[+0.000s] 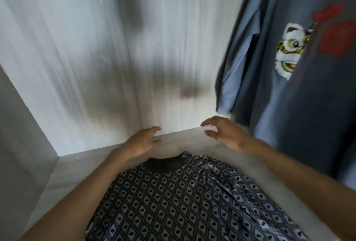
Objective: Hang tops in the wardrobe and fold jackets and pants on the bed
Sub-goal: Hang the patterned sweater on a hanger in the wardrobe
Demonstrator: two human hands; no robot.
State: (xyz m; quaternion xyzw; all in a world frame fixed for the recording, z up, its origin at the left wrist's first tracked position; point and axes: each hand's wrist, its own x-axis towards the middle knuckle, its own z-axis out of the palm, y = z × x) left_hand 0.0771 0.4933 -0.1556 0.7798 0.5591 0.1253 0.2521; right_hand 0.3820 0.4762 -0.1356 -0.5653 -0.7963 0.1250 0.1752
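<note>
Near centre, patterned top (192, 202) with dark collar, spread on pale wardrobe floor (63, 175). Above collar, left hand (142, 141) and right hand (223, 134), fingers loosely spread, holding nothing. Far behind, white wood-grain back panel (96, 48), blurred. Right, hanging blue shirt (240, 57) and grey lion-print shirt (308, 96); red print unreadable.

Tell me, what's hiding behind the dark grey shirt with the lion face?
A light blue shirt hangs behind the dark grey lion-print shirt; only its left edge shows, the rest is covered.
</note>
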